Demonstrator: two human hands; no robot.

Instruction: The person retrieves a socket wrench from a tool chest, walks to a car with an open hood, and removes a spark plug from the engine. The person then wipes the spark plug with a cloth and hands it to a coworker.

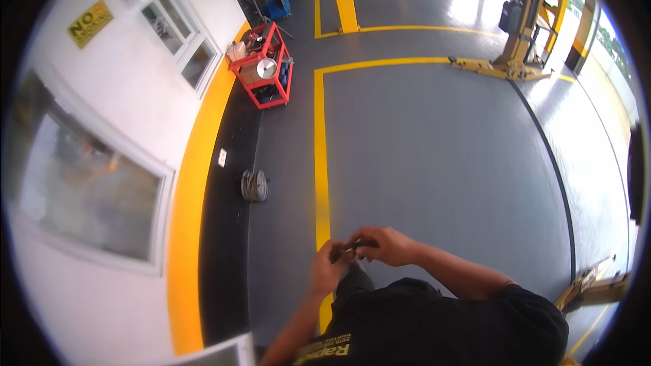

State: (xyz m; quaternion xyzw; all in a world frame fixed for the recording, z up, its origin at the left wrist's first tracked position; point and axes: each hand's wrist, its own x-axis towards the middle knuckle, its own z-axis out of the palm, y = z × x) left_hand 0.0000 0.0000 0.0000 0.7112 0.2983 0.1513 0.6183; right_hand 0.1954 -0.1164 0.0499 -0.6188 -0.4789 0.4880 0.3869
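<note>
In front of my body my two hands meet at a small dark object [365, 242], thin and slightly curved, whose kind I cannot make out. Its left end is between the closed fingers of my left hand [327, 270]. The fingers of my right hand [391, 246] are bent around its other end. Part of the object is hidden by my fingers. Both hands are held above the grey floor, beside a painted yellow line [321, 190].
A red tool cart [274, 99] stands along the left wall, with a reel-like round thing [254, 186] on the floor nearer me. Yellow lift posts [342, 0] rise at the back. A lift arm [597, 290] reaches in at the right. Windows [95, 176] line the white wall.
</note>
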